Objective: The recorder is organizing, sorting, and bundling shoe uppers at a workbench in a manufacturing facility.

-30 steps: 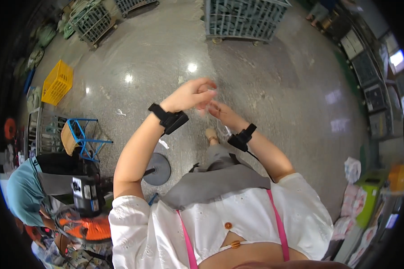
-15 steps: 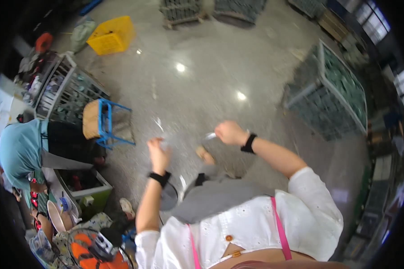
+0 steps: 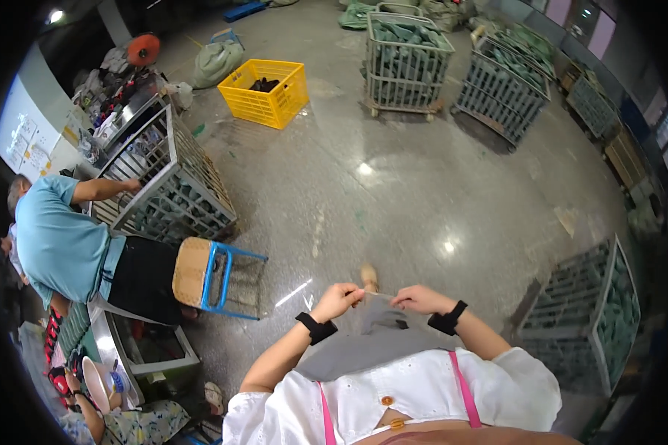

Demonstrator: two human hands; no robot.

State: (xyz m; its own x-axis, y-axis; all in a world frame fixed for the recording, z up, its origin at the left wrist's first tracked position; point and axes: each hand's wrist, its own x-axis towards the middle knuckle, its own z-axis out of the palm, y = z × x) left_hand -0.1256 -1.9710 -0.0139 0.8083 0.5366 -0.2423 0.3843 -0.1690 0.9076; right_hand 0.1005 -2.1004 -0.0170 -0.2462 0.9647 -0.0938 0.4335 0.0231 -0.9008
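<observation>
My left hand (image 3: 339,300) and my right hand (image 3: 421,299) are raised in front of my grey trousers (image 3: 382,348), a short gap apart. Both have their fingers pinched together, and each wrist wears a black band. A thin pale line runs from one hand's fingertips to the other's. It may be the edge of something sheer held between them, but its kind is too faint to make out. Below the hands, one of my shoes (image 3: 369,278) shows on the floor.
At left, a person in a teal shirt (image 3: 63,237) leans over a slatted cart (image 3: 172,167) beside a blue-framed stool (image 3: 193,273). A yellow crate (image 3: 274,107) holds dark pieces. Carts of green-grey pieces stand ahead (image 3: 407,78) and at right (image 3: 571,326). Another seated person (image 3: 89,415) is at lower left.
My hands have come closer together, with the left shifting right. The view has swung, bringing more of the far carts in. The teal-shirted person's arm now shows reaching to the slatted cart.
</observation>
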